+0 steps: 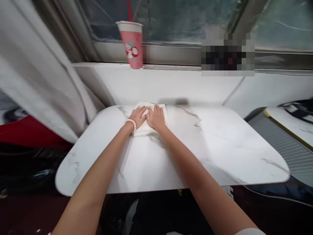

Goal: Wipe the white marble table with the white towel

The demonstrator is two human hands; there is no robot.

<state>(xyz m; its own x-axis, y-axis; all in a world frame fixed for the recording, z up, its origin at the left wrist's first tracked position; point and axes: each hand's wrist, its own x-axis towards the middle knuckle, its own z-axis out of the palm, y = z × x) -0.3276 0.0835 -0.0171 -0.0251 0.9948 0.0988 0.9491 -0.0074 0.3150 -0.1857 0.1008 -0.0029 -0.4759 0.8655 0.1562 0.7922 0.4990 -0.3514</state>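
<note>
Fingers (157, 109): left hand (137, 117) and right hand (156, 119) lie flat, digits slightly spread, clasping nothing.
Cloth (146, 130): white, under both palms, near the marbled table (227, 140)'s wall-side edge.
Table room: rounded corners; wider stretch right of the cloth.
Cup (137, 35): pink, on ledge (171, 68); red-and-teal logo (132, 51), wording unreadable.

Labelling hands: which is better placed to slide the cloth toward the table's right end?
Probably the right hand: it lies on the right part of the cloth, nearer that end of the table. The left hand sits farther left.
</note>
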